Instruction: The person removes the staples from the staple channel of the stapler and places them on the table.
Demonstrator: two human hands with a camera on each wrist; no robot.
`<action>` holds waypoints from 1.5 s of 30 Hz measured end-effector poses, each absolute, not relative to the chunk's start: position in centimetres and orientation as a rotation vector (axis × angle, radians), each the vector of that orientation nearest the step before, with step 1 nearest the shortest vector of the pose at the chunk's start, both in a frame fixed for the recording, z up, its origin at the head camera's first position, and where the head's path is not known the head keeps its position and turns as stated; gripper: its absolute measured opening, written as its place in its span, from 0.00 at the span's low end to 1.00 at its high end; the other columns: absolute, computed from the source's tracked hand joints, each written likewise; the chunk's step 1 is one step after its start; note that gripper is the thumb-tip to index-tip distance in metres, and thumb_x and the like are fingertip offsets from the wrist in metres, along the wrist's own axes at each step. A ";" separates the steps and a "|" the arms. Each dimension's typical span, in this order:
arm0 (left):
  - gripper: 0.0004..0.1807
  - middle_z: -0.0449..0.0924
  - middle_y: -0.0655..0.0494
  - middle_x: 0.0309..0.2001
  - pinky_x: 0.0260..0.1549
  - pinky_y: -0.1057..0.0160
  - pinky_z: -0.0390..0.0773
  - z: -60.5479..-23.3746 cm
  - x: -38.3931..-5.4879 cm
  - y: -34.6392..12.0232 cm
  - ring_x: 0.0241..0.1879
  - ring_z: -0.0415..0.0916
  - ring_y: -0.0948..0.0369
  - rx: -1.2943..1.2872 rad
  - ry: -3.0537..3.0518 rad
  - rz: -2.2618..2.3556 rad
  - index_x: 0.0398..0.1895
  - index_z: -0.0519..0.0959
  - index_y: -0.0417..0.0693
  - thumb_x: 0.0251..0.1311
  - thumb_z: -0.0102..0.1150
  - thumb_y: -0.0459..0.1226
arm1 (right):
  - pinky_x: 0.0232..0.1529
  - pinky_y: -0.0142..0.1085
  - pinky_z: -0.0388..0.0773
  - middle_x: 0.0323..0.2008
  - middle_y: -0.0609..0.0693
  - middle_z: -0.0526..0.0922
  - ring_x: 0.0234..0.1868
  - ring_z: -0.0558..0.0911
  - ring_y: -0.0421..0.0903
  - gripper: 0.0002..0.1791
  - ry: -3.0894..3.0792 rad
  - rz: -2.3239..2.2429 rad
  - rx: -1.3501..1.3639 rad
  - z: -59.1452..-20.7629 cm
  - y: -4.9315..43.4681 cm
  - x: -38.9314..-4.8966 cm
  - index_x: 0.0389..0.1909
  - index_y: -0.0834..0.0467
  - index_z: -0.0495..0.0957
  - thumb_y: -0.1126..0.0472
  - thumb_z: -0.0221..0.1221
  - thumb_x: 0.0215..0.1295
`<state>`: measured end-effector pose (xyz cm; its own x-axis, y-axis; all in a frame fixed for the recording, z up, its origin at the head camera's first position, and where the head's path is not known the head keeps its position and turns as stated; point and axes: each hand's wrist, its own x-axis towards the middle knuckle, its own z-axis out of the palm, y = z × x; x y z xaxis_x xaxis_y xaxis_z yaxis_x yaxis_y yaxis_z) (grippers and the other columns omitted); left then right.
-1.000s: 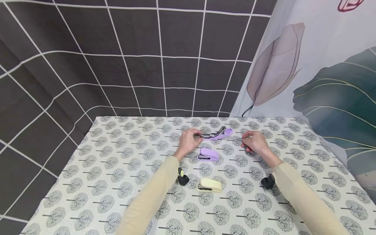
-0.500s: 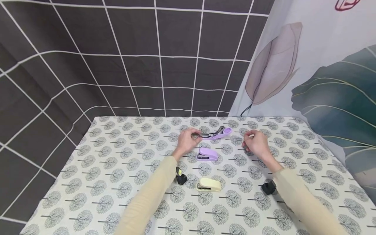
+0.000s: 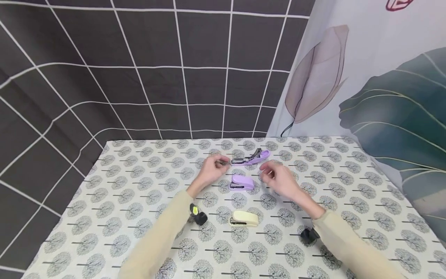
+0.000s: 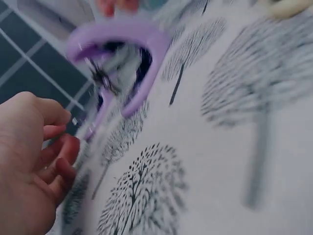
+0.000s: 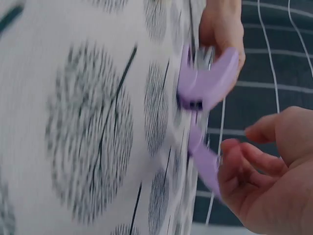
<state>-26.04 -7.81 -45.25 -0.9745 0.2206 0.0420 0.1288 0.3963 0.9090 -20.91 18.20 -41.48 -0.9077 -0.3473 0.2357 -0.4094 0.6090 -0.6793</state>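
Note:
A purple stapler lies at the back of the cloth, its top swung far open and its metal channel bared. At its left end my left hand pinches the metal front between thumb and fingers. My right hand is just right of the staplers, fingertips curled together; a small grey bit, like a strip of staples, shows at them in the right wrist view. Between the hands, nearer me, sits a second purple stapler, closed. It looms large and blurred in the left wrist view.
Closer to me lies a closed cream stapler. All stand on a tree-patterned cloth. A dark gridded curtain hangs behind the table's far edge, and a leaf-printed one to the right.
My right hand has moved left toward the staplers; the grey strip seen at its fingertips is now hidden in the head view. My left hand keeps its grip at the open stapler's end.

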 end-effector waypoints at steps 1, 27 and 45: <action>0.19 0.81 0.50 0.46 0.38 0.61 0.79 -44.8 -25.3 -8.0 0.38 0.77 0.58 0.343 2.510 1.642 0.52 0.81 0.41 0.56 0.64 0.26 | 0.33 0.36 0.81 0.35 0.58 0.84 0.31 0.82 0.48 0.13 -2.739 1.183 0.690 -41.5 17.8 -20.7 0.47 0.71 0.77 0.73 0.61 0.61; 0.16 0.83 0.54 0.38 0.41 0.63 0.75 -46.6 -20.8 -6.7 0.37 0.75 0.60 0.661 2.784 1.435 0.43 0.84 0.39 0.49 0.74 0.29 | 0.41 0.48 0.77 0.45 0.60 0.78 0.38 0.76 0.50 0.18 -2.702 1.125 0.929 -42.0 12.9 -20.1 0.47 0.64 0.78 0.75 0.65 0.55; 0.13 0.82 0.56 0.34 0.37 0.65 0.75 -47.0 -21.0 -6.8 0.33 0.75 0.60 0.762 2.859 1.428 0.38 0.86 0.41 0.48 0.76 0.31 | 0.42 0.49 0.78 0.41 0.57 0.80 0.41 0.77 0.53 0.19 -2.756 0.910 0.802 -42.2 11.4 -19.9 0.47 0.60 0.81 0.68 0.72 0.53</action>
